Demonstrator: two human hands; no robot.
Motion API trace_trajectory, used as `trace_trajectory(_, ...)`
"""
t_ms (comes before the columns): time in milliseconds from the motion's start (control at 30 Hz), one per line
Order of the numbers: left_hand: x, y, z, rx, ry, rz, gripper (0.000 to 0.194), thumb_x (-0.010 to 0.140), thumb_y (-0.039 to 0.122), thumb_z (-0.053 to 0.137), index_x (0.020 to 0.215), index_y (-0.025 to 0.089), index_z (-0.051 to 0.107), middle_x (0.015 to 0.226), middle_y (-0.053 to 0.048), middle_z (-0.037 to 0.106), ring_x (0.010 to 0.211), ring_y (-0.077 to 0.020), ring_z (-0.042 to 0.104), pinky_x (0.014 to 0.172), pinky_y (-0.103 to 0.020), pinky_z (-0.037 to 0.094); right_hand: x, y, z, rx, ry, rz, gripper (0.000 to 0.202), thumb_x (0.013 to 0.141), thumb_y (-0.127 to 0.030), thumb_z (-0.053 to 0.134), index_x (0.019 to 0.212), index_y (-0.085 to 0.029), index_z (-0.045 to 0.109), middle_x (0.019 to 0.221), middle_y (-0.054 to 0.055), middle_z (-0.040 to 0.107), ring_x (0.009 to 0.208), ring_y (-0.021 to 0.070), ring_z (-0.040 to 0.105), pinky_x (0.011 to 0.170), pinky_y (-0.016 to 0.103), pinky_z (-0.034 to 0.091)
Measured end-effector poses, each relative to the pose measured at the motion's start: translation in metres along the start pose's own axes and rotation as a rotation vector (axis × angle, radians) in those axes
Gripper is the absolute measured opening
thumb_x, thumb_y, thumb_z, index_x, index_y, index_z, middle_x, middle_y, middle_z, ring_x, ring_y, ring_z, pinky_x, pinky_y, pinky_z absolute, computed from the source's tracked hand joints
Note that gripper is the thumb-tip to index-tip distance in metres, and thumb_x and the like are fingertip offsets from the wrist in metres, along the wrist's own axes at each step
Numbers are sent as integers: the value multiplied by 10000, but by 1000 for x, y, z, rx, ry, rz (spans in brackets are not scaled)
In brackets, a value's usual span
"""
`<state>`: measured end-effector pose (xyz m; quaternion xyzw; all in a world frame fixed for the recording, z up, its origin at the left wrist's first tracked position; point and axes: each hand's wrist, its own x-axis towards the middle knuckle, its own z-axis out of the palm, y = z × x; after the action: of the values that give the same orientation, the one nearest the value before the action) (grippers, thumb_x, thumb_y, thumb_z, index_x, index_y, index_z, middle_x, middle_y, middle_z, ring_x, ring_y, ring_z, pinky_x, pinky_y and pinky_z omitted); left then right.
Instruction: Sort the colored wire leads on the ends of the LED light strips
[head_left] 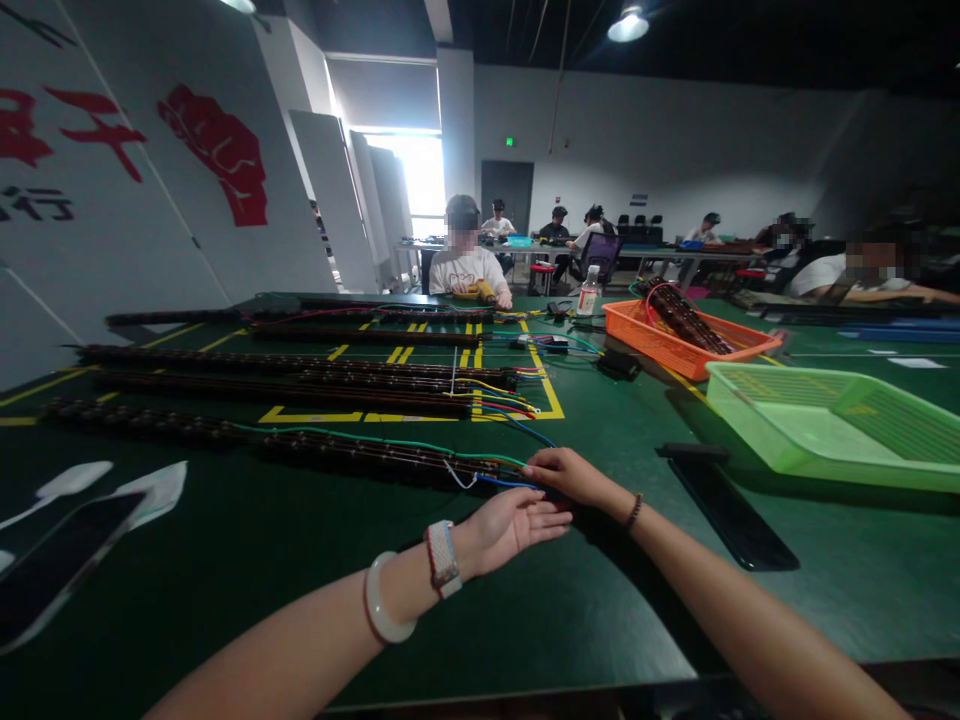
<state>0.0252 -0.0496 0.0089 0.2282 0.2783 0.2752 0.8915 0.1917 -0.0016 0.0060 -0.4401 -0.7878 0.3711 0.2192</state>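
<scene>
My left hand (514, 530) lies palm up on the green table (450, 640), fingers stretched out, with its fingertips by the end of the nearest cable bundle (360, 450). My right hand (574, 475) is palm down at that same end, its fingers bent together around the coloured wires; what exactly lies between them is hidden. A green wire runs along the top of the bundle, and a blue wire (506, 483) and a white tie (459, 476) show near its right end. Behind it, other long dark bundles (300, 392) lie side by side, with loose coloured wire ends (510, 405).
An orange basket (652, 345) holding a dark bundle and a green basket (757, 440) stand at the right. A black phone (735, 515) lies before them, another phone (67, 560) at the left. A bottle (589, 292) stands at the back; a person (465, 270) sits opposite.
</scene>
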Motion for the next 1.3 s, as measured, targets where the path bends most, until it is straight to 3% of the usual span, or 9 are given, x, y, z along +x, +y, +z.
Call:
trace_trajectory(267,3,-6,3,-11,6,64,218,843,126,414,985,-4,515,982,-211,633,972,-244,633,999,-407,391,-1,-3,1,-31,24,-63,468,862,-559,438,803,-141,641,749,27,596,672,135,511,613,234,400)
trace_trajectory(533,2,-5,2,-8,-62,12,243,824,117,415,953,-34,556,990,-232,640,1005,-244,619,1022,-387,363,-1,0,2,-20,21,-59,449,859,-543,456,818,-137,644,747,28,592,663,135,504,609,237,405)
trace_trajectory(1000,2,-7,0,28,-92,58,232,840,140,422,978,-5,539,965,-238,653,975,-236,638,1011,-393,362,-2,3,1,-98,30,-106,316,807,-444,568,890,-149,649,861,47,643,788,173,559,715,273,431)
trace_trajectory(1300,8,-9,-2,31,-114,79,173,816,98,437,952,38,526,946,-208,654,963,-234,641,1014,-415,349,-2,3,2,-182,56,-161,379,828,-490,533,673,-152,604,675,17,576,682,146,504,615,246,380)
